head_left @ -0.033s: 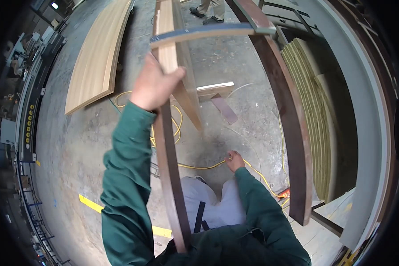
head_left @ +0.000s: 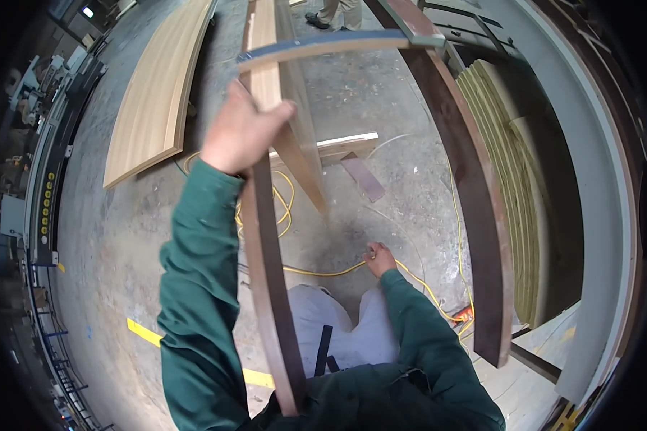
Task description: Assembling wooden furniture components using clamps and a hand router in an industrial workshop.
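My left hand (head_left: 239, 136) is raised at the upper left, closed round the brown side beam (head_left: 267, 273) of a wooden frame. Its thumb lies over a pale wooden board (head_left: 266, 82); its other fingers are mostly hidden. Just beyond it, a blue-topped crossbar (head_left: 323, 49) spans to the frame's right-hand brown beam (head_left: 474, 194). Lower down, before my knees, my right hand (head_left: 379, 260) has its fingers curled together. Whatever may be in them is too small to make out. A yellow cord (head_left: 323, 272) passes behind that hand in the picture.
A large pale wood panel (head_left: 162, 79) stands at the left. Stacked yellowish boards (head_left: 503, 179) are on the right. On the concrete floor lie a purplish strip (head_left: 363, 177) and a white-edged wooden piece (head_left: 345, 147). At the top, a person's shoes (head_left: 318, 21) show.
My left hand and the beam under it have shifted slightly left in view. The crossbar sits a little higher, and the right-hand beam a little farther right. My right hand stays nearly still.
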The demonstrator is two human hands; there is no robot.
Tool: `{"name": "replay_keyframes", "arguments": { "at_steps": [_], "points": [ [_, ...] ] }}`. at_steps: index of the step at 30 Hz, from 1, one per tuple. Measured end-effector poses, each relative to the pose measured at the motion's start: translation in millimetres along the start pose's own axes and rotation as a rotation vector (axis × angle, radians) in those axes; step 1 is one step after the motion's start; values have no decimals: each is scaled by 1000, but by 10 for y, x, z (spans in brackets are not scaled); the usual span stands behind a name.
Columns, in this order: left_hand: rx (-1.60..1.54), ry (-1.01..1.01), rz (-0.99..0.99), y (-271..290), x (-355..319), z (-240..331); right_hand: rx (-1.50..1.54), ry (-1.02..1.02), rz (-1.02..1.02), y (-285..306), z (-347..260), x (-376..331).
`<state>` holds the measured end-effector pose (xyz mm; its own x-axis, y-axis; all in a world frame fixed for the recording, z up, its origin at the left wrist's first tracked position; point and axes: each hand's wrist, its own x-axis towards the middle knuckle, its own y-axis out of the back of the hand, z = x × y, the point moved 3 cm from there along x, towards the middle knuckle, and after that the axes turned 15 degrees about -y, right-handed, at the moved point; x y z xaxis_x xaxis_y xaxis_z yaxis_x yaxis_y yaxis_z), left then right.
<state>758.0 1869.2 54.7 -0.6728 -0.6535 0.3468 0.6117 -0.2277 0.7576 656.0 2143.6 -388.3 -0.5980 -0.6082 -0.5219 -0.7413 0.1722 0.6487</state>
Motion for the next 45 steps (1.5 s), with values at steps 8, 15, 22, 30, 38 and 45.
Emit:
{"name": "replay_keyframes", "arguments": {
  "at_steps": [8, 15, 22, 30, 38, 45],
  "points": [
    [74, -92, -257, -56, 178, -195, -202, 63, 148, -281, 257, 1423],
    [152, -440, -275, 117, 76, 143, -290, 18, 74, -631, 295, 2500],
    [209, -226, -149, 82, -9, 82, -220, -128, 80, -824, 274, 2666],
    [114, -42, -152, 19, 21, 137, -200, -146, 239, -702, 463, 3176],
    [-40, 146, -162, -59, -19, 172, -513, -120, 297, -892, 445, 3208],
    [449, 103, -230, 12, -107, 497, -478, -265, 337, -838, 1104, 2766]
  ]
}}
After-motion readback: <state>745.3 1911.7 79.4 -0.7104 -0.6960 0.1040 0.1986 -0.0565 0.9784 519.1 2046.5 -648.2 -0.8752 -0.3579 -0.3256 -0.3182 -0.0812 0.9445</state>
